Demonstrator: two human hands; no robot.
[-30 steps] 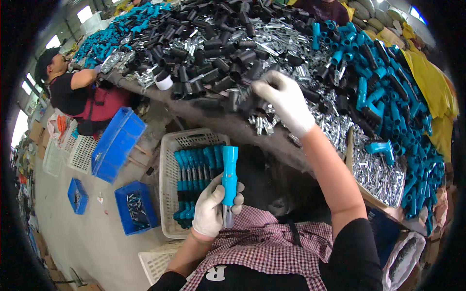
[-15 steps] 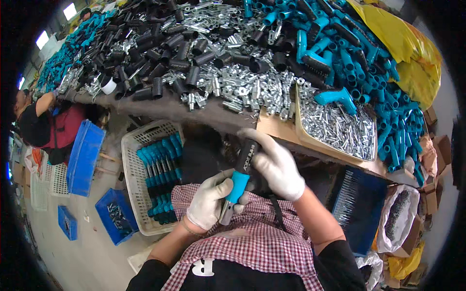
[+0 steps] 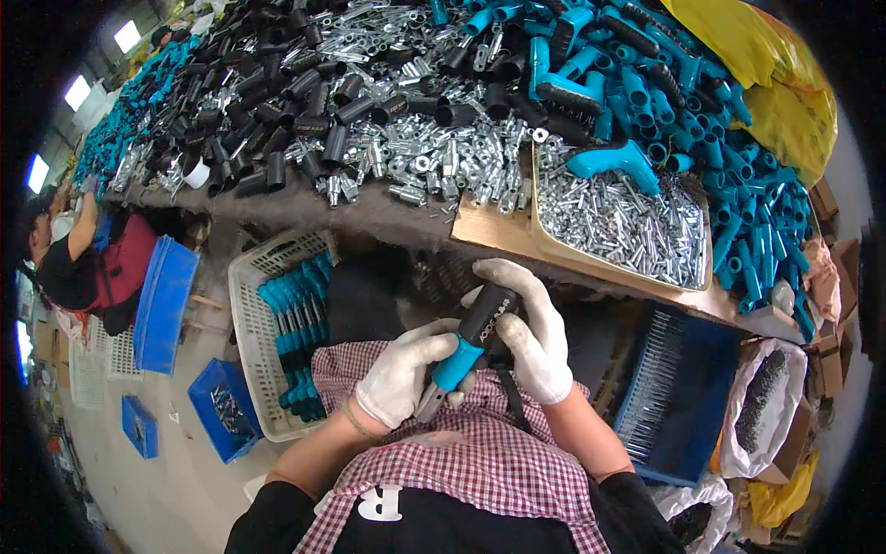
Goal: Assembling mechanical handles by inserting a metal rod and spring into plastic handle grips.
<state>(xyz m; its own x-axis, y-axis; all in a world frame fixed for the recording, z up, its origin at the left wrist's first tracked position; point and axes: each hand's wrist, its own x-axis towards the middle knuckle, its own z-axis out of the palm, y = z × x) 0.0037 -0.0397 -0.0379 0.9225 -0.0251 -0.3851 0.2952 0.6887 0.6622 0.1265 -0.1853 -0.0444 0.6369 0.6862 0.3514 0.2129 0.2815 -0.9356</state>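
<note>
Over my lap I hold a cylindrical tool body (image 3: 456, 367) at a tilt, with a black sleeve on top, a teal middle and a grey metal end pointing down toward me. My left hand (image 3: 403, 371), in a white glove, is closed round the teal part, its thumb near the joint with the sleeve. The white-gloved right hand (image 3: 536, 334) grips the black sleeve (image 3: 486, 315), fingers curled over its top and far side. Beyond my hands, a pale tray (image 3: 616, 231) of small metal pins stands on the bench, with a teal pistol-shaped housing (image 3: 616, 164) lying on it.
The bench bears heaps of black sleeves (image 3: 277, 166), metal parts (image 3: 415, 152) and teal housings (image 3: 664, 102). At left stands a white crate (image 3: 242, 319) of teal-and-black tools, with blue bins (image 3: 221, 420) beyond. At right are a blue tray (image 3: 678, 406) of metal rods and a white sack (image 3: 761, 406).
The tool body has tilted further, its black sleeve leaning right. My right hand has turned more upright round the sleeve, and my left hand has slid up the teal part. The view has shifted slightly.
</note>
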